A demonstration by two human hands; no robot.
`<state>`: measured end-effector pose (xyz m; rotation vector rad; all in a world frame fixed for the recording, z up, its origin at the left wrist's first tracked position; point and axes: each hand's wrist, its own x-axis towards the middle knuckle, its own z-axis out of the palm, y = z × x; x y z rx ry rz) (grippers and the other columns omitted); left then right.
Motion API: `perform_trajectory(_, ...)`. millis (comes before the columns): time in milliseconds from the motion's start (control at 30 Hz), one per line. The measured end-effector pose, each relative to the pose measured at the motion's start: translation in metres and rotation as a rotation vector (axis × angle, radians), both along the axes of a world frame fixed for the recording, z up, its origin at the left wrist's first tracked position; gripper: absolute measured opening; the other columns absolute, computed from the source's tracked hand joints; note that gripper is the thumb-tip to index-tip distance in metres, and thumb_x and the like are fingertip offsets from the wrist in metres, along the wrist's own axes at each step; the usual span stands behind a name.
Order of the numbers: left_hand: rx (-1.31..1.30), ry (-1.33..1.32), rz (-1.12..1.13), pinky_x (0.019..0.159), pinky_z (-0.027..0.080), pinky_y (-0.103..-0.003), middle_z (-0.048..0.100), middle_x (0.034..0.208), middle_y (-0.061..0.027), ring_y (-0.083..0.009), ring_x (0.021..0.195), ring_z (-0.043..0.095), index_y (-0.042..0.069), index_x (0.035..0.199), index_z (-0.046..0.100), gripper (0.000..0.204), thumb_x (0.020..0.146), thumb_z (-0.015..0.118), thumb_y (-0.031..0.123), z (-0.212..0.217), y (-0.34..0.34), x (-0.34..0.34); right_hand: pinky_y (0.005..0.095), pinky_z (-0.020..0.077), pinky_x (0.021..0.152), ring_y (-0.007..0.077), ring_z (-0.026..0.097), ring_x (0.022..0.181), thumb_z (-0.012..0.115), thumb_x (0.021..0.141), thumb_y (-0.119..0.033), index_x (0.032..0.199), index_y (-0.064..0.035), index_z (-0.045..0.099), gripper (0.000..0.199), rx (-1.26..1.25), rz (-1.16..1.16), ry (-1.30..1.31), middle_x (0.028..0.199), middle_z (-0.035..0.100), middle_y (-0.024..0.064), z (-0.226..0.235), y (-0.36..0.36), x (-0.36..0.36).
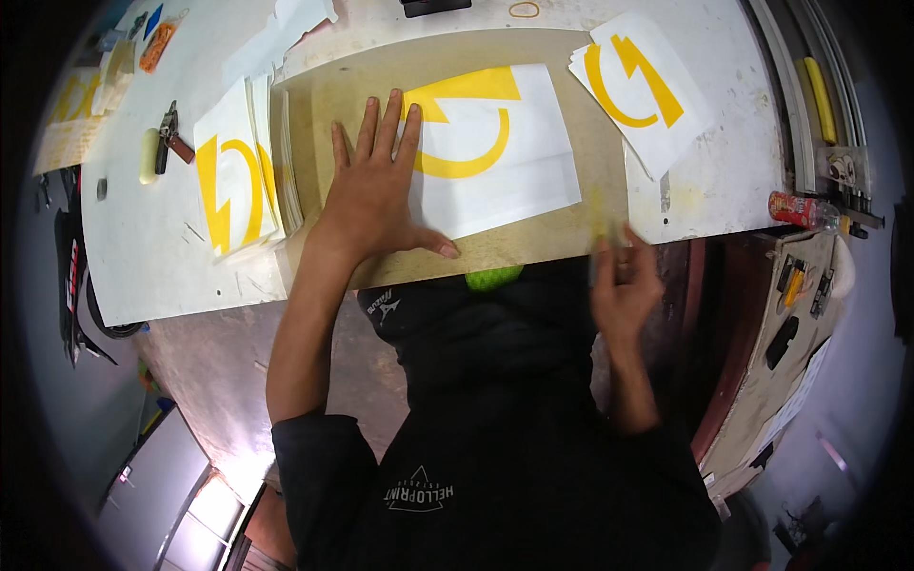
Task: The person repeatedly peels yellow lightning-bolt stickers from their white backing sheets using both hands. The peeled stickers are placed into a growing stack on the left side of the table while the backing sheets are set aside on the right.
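A white sheet [533, 143] printed with a yellow zigzag and a curved stroke lies on a brownish board [333, 81] in the middle of the table. My left hand [376, 195] presses flat on the sheet's left part, fingers spread and thumb pointing right. Past the sheet's lower right corner, at the board's front edge, is my right hand [625, 281]. It is smeared by motion, with its fingers curled in. A blurred yellowish streak shows by its fingertips, and what it holds cannot be made out.
Similar printed white sheets are stacked at left [233, 181], and more sheets [643, 90] lie fanned at right. A dark tool with a brown grip [173, 138] and a pale yellow stick [149, 157] are at far left. A red-labelled bottle [804, 210] lies at the right edge.
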<state>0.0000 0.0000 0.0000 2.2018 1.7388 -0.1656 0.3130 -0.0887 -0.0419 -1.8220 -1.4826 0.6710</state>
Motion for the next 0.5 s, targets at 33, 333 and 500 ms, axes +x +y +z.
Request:
perform_trajectory(33, -0.006, 0.008, 0.005, 0.126, 0.005, -0.068, 0.008, 0.174, -0.0229, -0.0419, 0.162, 0.002, -0.001, 0.166, 0.015, 0.167, 0.038, 0.093, 0.074, 0.002, 0.000, 0.000, 0.0298, 0.0531, 0.057, 0.0215, 0.069, 0.080, 0.073, 0.096, -0.005, 0.134, 0.0050, 0.064, 0.040, 0.011, -0.051, 0.024, 0.117, 0.066, 0.0250, 0.006, 0.005, 0.007)
perform_trajectory(333, 0.007, -0.037, 0.000, 0.125, 0.005, -0.069, 0.007, 0.174, -0.0235, -0.0415, 0.162, 0.003, -0.004, 0.165, 0.013, 0.170, 0.036, 0.092, 0.074, -0.003, -0.001, -0.001, 0.0503, 0.0478, 0.099, 0.0371, 0.062, 0.114, 0.074, 0.095, -0.013, 0.132, 0.0038, 0.064, 0.042, 0.385, 0.153, -0.620, 0.128, 0.063, 0.0262, 0.021, 0.061, 0.006)
perform_trajectory(500, -0.025, 0.000, 0.016, 0.126, 0.006, -0.068, 0.007, 0.174, -0.0234, -0.0414, 0.162, 0.003, -0.007, 0.164, 0.010, 0.174, 0.033, 0.093, 0.073, 0.002, 0.002, 0.000, 0.0578, 0.0297, 0.123, 0.0361, 0.049, 0.143, 0.061, 0.103, -0.025, 0.141, 0.0016, 0.059, 0.046, 0.397, 0.811, -0.444, 0.150, 0.056, 0.0189, 0.033, 0.095, -0.094)
